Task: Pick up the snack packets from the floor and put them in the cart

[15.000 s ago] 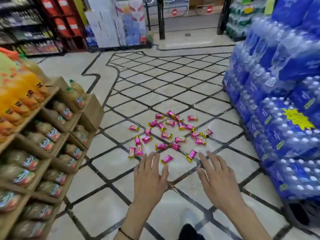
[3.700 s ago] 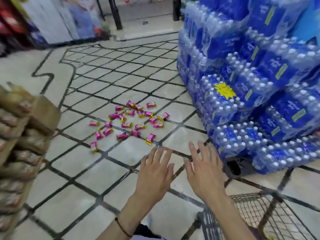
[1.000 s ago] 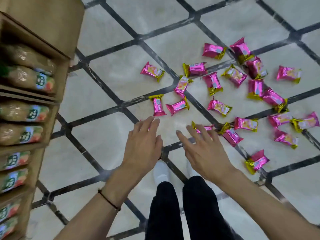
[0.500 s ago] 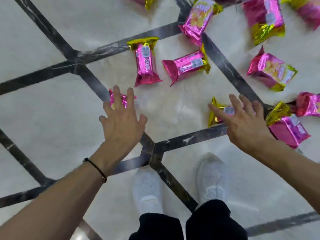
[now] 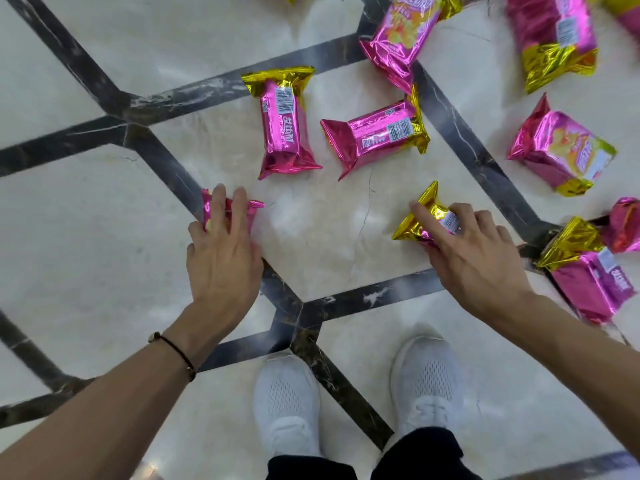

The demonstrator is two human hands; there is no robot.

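Left hand (image 5: 221, 261), palm down, arm reaching past the white shoes (image 5: 287, 403), curls its fingers over a pink packet (image 5: 254, 206) at the edge of a dark inlay strip; right hand (image 5: 481, 268) pinches a gold-ended packet (image 5: 414, 225) lying on the marble floor (image 5: 329, 233). Bare tile between the hands. Beyond, more snack packets (image 5: 284, 123) lie scattered, crowding toward the right edge; open floor to the left.

On the tiled floor (image 5: 104, 237), the left hand (image 5: 221, 258) grips a pink packet (image 5: 255, 205), the right hand (image 5: 479, 261) a gold-ended packet (image 5: 417, 221).
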